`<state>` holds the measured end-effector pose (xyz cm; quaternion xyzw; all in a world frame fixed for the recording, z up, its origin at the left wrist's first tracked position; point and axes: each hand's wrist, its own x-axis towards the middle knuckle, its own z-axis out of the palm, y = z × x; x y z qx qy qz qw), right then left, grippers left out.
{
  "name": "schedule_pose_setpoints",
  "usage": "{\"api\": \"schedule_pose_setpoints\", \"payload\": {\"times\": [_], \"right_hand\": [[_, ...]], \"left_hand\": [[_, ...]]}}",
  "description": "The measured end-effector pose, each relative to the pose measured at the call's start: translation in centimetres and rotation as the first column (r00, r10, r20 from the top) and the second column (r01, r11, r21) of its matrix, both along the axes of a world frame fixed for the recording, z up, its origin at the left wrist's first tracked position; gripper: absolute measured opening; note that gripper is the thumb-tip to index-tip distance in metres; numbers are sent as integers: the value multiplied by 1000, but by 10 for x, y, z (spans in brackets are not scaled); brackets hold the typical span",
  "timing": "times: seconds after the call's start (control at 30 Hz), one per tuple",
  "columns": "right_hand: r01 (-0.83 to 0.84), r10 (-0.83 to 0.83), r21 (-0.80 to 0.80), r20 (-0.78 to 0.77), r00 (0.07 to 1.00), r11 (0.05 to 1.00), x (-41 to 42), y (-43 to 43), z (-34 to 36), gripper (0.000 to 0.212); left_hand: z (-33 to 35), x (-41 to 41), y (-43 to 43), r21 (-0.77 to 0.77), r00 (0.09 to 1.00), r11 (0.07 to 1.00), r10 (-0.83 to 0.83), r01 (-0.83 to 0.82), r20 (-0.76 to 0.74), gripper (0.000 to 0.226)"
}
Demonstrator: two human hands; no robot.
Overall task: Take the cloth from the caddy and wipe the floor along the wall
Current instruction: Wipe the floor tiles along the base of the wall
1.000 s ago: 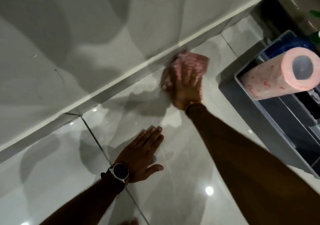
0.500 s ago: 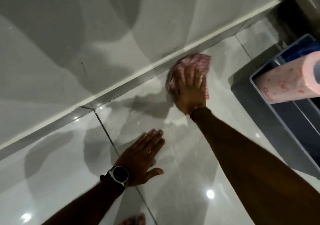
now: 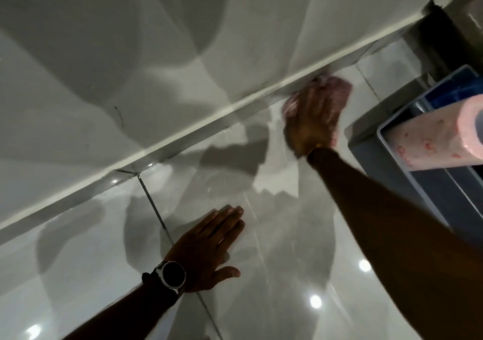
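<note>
A pink patterned cloth (image 3: 338,90) lies on the glossy tiled floor (image 3: 261,235), right against the foot of the white wall (image 3: 183,52). My right hand (image 3: 311,122) presses flat on top of it, covering most of it; hand and cloth are blurred by motion. My left hand (image 3: 206,251), with a dark watch at the wrist, rests palm down on the floor nearer to me, fingers together, holding nothing. The grey-blue caddy (image 3: 392,130) stands on the floor to the right of the cloth.
A pink printed paper roll (image 3: 433,136) lies across the caddy's top. A dark recess (image 3: 441,39) sits in the corner beyond the caddy. A pale skirting strip (image 3: 146,151) runs along the wall. Ceiling lights reflect off the floor tiles.
My right hand has slid the cloth along the wall's foot towards the caddy. The left hand stays planted on the floor. The view has shifted left, so the caddy sits nearer the right edge.
</note>
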<state>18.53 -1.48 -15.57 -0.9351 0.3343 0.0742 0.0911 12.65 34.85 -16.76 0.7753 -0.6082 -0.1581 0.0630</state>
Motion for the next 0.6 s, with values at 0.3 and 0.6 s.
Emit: {"api": "schedule_pose_setpoints", "payload": {"times": [0.3,0.6], "right_hand": [[-404,408,-76,46,912,912,-28,22,-8,64],[6,-15,166,52,999,986,-2,107,0,73]], "left_hand": [[1,-9,-4,1,999,999,50,-50,-22,96],[8,-10,-5,24,997,998,53,-52,-48,95]]}}
